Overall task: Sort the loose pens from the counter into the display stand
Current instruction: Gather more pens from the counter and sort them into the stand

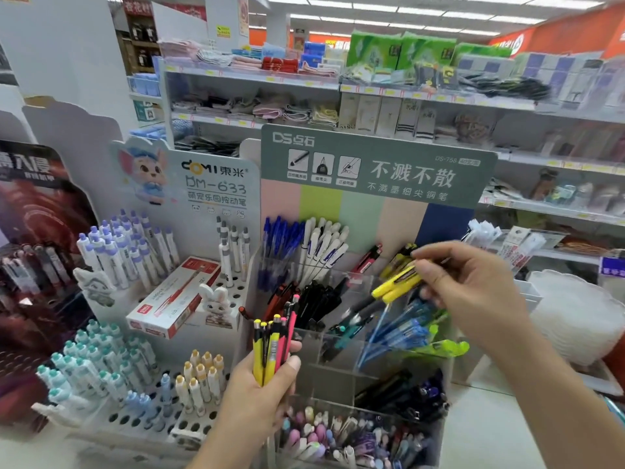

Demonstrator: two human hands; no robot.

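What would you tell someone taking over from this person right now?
Left hand: shut on a bunch of yellow and pink plastic pens, held upright.
Right hand: fingers pinching a yellow plastic pen over the clear acrylic display stand, near the compartment already holding yellow pens.
Done: several compartments are filled by colour.
Left: drop this pen in, then sort the bunch.

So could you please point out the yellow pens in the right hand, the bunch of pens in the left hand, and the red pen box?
yellow pens (397,286), head view, middle of the barrels
bunch of pens (270,346), head view, yellow barrel above the fingers
red pen box (176,299), head view, top face
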